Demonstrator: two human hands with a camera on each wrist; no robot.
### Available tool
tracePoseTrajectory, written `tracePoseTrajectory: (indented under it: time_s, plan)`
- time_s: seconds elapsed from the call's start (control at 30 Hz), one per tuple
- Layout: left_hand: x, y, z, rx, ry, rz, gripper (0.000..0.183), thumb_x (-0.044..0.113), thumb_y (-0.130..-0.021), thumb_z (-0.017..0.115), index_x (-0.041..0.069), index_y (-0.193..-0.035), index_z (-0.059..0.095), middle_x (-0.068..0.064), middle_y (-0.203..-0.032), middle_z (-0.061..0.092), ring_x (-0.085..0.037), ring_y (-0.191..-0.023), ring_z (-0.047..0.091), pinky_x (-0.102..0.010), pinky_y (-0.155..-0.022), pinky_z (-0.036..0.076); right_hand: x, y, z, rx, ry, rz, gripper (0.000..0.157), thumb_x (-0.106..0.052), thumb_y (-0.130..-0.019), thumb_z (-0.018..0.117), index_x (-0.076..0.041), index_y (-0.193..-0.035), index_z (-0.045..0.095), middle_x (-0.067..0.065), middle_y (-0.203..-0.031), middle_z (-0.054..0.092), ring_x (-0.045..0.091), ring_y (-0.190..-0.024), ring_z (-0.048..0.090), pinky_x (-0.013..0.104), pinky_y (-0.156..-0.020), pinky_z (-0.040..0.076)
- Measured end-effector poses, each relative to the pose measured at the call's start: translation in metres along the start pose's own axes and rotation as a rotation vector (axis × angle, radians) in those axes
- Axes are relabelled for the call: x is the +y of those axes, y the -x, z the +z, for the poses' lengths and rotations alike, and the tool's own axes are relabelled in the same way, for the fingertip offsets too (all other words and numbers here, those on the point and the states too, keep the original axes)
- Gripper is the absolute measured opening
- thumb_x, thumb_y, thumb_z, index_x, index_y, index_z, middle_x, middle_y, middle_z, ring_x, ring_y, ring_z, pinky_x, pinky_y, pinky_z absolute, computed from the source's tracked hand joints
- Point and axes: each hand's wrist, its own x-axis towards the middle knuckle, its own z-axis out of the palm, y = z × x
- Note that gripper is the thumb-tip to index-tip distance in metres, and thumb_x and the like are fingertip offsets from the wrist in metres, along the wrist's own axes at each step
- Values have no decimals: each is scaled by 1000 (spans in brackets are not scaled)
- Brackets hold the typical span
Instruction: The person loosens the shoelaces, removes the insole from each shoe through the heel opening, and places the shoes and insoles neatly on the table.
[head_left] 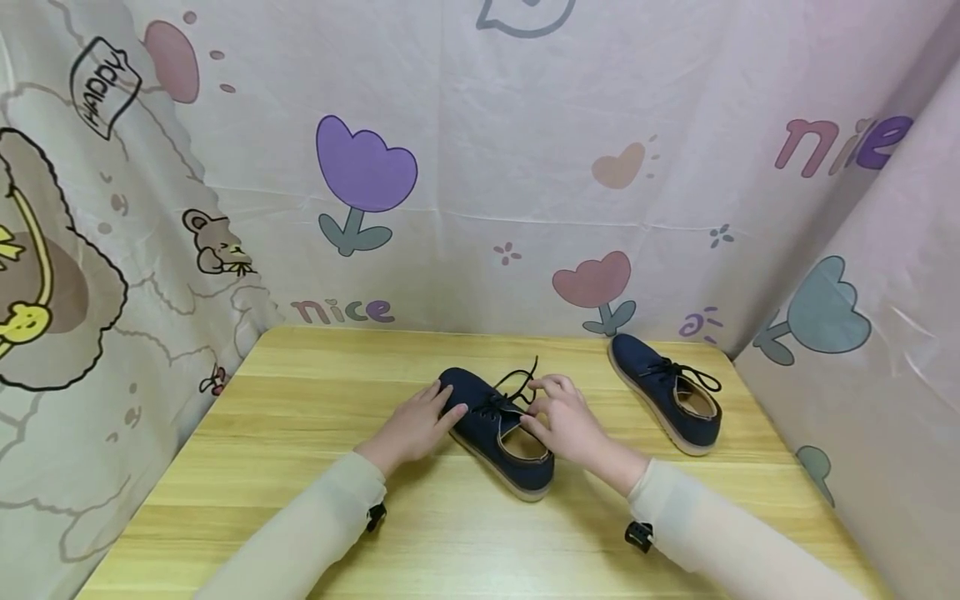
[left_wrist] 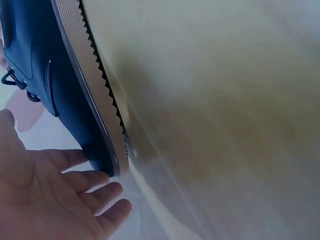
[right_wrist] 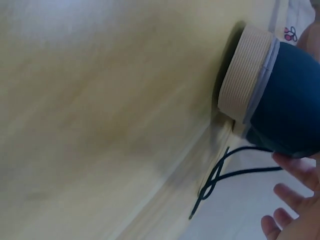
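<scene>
The shoe (head_left: pixel 487 442) points away leftward, toe (head_left: pixel 457 385) at the left hand (head_left: pixel 416 421), fingers loosely extended; the right hand (head_left: pixel 566 417) is nearer the lace (head_left: pixel 493 403), pinching or not, I can't tell.

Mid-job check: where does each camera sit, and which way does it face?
Head: head-worn, facing forward and down at the nearer shoe and farther shoe; left hand, right hand and both sleeves show.
Left wrist: on that wrist, facing along the nearer shoe's side to its toe; left hand shows.
Right wrist: on that wrist, facing the nearer shoe's heel and lace; right hand shows.
Both wrist views share the nearer shoe's sole.
</scene>
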Motion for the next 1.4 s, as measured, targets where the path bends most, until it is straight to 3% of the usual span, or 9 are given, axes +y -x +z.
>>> tracePoseTrajectory:
  time_s: [0.47, 0.7, 0.9, 1.13, 1.4]
  plan:
    - [-2, -26, -2, -12, 37, -20, 71, 59, -106, 19, 12, -158, 33, -15, -163, 26, -41, -149, 21, -59, -119, 17, -20, 5, 17, 108, 33, 93, 19, -26, -93, 72, -17, -76, 70, 16, -135, 58, 37, -127, 44, 57, -101, 40]
    - [-3, -38, -1, -16, 56, -42, 74, 63, -104, 14, 16, -158, 31, -13, -163, 25, -40, -149, 19, -60, -119, 16, -33, 3, 19, 71, 76, 120, 21, -28, -96, 66, -17, -79, 66, 17, -139, 55, 38, -132, 40, 56, -104, 38]
    - [-1, -48, -3, -37, 70, -11, 73, 61, -105, 15, 15, -159, 30, -14, -164, 24, -43, -149, 18, -59, -120, 15, -37, 0, 20, 40, 96, 153, 22, -29, -99, 62, -17, -81, 61, 18, -145, 49, 40, -140, 31, 57, -110, 33]
    - [-1, -52, -3, -64, 100, -2, 73, 62, -104, 15, 16, -159, 28, -11, -164, 21, -43, -150, 15, -58, -120, 13, -37, -2, 23, 25, 103, 150, 20, -29, -99, 60, -14, -87, 64, 20, -148, 45, 42, -143, 27, 59, -111, 30]
    - [0, -58, -2, -71, 161, 22, 73, 63, -104, 14, 18, -160, 27, -8, -166, 19, -40, -152, 9, -57, -121, 10, -40, -1, 23, 8, 81, 162, 22, -28, -99, 60, -13, -83, 63, 22, -150, 43, 43, -146, 21, 62, -112, 29]
